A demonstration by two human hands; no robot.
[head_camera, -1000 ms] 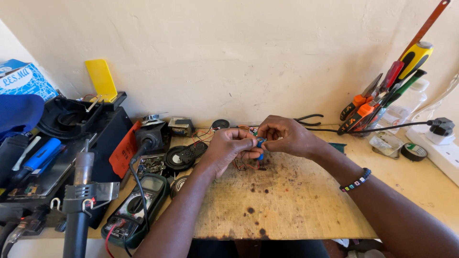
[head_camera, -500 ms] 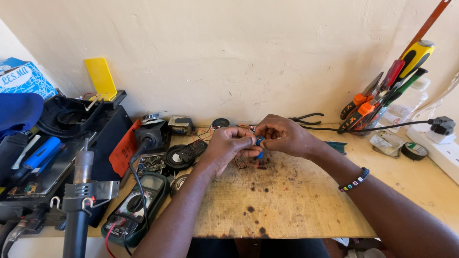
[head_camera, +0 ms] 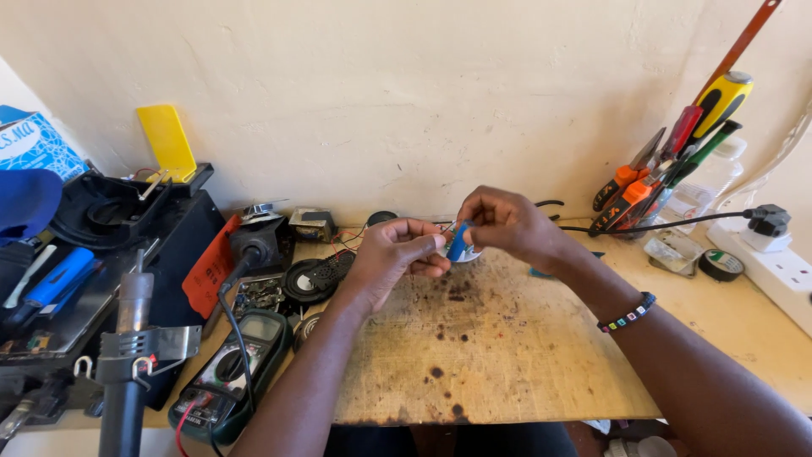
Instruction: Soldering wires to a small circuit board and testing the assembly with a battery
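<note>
Above the far part of a stained wooden board (head_camera: 499, 355), both hands meet on a small blue component (head_camera: 458, 244) with thin wires. My left hand (head_camera: 391, 258) pinches its left side with thumb and fingertips. My right hand (head_camera: 506, 225) grips it from the right and above; a beaded bracelet (head_camera: 627, 313) circles that wrist. The component is mostly hidden by the fingers, so I cannot make out its shape fully.
A green multimeter (head_camera: 224, 377) with leads lies at front left, a hot air gun (head_camera: 127, 355) beside it, a round black speaker (head_camera: 315, 275) behind. Screwdrivers and pliers (head_camera: 668, 165) stand at the right wall, near a tape roll (head_camera: 720, 264) and a white power strip (head_camera: 774, 267).
Both hands have lifted slightly with the blue component, and the view has shifted a little; the grip looks unchanged.
</note>
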